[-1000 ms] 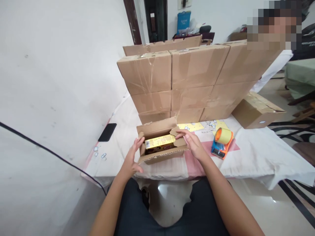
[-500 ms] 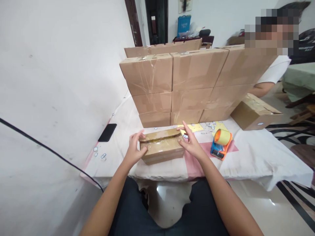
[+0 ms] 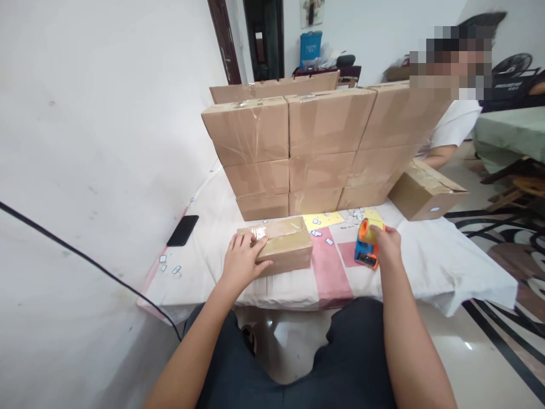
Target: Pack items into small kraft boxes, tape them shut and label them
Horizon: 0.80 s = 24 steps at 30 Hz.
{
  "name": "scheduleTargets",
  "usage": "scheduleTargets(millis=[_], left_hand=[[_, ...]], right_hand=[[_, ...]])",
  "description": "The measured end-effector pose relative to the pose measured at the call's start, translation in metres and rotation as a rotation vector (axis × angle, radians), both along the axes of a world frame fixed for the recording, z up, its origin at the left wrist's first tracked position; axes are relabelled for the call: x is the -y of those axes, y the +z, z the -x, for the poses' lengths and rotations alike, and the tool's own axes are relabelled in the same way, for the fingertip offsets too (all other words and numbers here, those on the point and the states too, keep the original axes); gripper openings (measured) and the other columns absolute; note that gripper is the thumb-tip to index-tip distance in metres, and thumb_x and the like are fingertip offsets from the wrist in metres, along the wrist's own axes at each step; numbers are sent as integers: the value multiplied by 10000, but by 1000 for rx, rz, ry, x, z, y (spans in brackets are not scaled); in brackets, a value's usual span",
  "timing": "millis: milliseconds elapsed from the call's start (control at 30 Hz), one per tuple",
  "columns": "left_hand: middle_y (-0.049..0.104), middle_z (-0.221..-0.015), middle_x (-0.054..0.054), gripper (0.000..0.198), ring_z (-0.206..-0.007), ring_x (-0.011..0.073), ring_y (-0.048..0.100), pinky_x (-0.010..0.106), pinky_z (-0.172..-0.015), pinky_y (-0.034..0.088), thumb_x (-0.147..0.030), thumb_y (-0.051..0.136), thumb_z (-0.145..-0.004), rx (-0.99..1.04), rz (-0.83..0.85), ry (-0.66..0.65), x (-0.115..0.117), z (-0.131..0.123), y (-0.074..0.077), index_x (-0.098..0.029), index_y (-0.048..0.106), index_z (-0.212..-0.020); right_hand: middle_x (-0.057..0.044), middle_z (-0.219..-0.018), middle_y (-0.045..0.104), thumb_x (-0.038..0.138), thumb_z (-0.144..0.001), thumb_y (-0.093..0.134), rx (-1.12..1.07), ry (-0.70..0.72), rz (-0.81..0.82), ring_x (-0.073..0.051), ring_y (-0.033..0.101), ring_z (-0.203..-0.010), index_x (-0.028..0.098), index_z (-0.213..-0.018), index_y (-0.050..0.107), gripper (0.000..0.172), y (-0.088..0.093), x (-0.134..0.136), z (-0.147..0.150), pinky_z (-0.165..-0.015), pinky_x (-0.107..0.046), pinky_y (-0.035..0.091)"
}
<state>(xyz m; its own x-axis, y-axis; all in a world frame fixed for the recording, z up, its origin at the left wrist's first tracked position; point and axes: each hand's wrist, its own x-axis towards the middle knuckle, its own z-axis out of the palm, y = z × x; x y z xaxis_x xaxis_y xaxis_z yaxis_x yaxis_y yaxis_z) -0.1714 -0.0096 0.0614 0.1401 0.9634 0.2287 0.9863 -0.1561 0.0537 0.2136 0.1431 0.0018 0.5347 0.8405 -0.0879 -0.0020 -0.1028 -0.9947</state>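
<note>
A small cardboard box lies in front of me on the table, its top flaps pressed down and a long seam running between them. My left hand grips the left end of the box, fingers over the top and thumb along the front side. To the right, my right hand is closed on a tape dispenser, blue and orange with a yellowish roll of tape. The dispenser's handle is mostly hidden by my fingers.
Taped cardboard boxes form a stacked wall behind the small box. Another box stands at the right, near a person in a white sleeve. A black phone lies on the tablecloth, beside the left wall.
My right hand has left the box and moved right onto the tape dispenser. My left hand has shifted over the box top, and the gap between the flaps has closed.
</note>
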Motion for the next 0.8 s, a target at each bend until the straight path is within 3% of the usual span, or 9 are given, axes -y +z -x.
scheduleTargets(millis=[100, 200, 300, 400, 467, 567, 667, 800], left_hand=[[551, -1302, 141, 644, -1242, 340, 507, 625, -1185, 206, -510, 670, -853, 12, 32, 46, -4, 5, 1, -276, 527, -1436], [556, -1304, 135, 608, -1212, 337, 546, 681, -1174, 171, -483, 657, -866, 10, 53, 81, -4, 3, 9, -293, 523, -1428], [587, -1272, 128, 532, -1211, 349, 545, 665, -1174, 192, -447, 657, -871, 2, -7, 37, 5, -16, 25, -290, 568, -1372], [616, -1221, 120, 409, -1163, 319, 572, 502, -1062, 413, -455, 555, -940, 184, -80, -52, 16, -57, 36, -266, 622, -1296], [652, -1107, 100, 402, -1039, 277, 620, 406, -910, 491, -492, 520, -955, 386, -10, -105, 18, -89, 33, -246, 654, -1244], [655, -943, 68, 393, -858, 225, 626, 344, -768, 487, -515, 604, -901, 673, 147, -170, 7, -127, 14, -198, 724, -1101], [564, -766, 33, 345, -749, 180, 560, 306, -686, 438, -467, 581, -921, 959, 115, -193, -6, -142, -3, -186, 768, -854], [404, -656, -3, 385, -672, 156, 451, 293, -640, 381, -450, 574, -933, 1152, 19, -219, -8, -147, -3, -205, 743, -688]], right_hand=[[-86, -859, 710, 195, -556, 777, -95, 239, 86, -217, 673, -766, 152, -899, 645, 370, -8, 2, -8, -625, -308, 563], [-102, -905, 759, 176, -540, 787, -36, 636, 42, -237, 698, -822, 161, -854, 688, 329, -5, 12, -2, -721, -338, 578], [-74, -909, 763, 231, -605, 754, 43, 811, -70, -224, 700, -816, 168, -891, 677, 303, 6, 25, 23, -770, -359, 577], [-52, -936, 750, 294, -684, 716, 1, 809, -222, -217, 706, -830, 182, -1023, 622, 369, 21, 44, 62, -770, -360, 583], [-53, -952, 744, 373, -766, 679, -94, 785, -306, -223, 713, -834, 213, -1112, 569, 396, 31, 59, 87, -769, -376, 593], [-60, -991, 726, 493, -882, 574, -151, 737, -412, -232, 708, -880, 250, -1171, 526, 381, 39, 79, 108, -810, -393, 592], [-73, -995, 694, 607, -956, 401, -39, 659, -456, -244, 678, -915, 257, -1147, 550, 426, 37, 87, 109, -828, -397, 572], [-57, -744, 598, 699, -953, 301, 185, 592, -489, -234, 582, -696, 242, -891, 581, 540, 30, 84, 96, -678, -386, 519]])
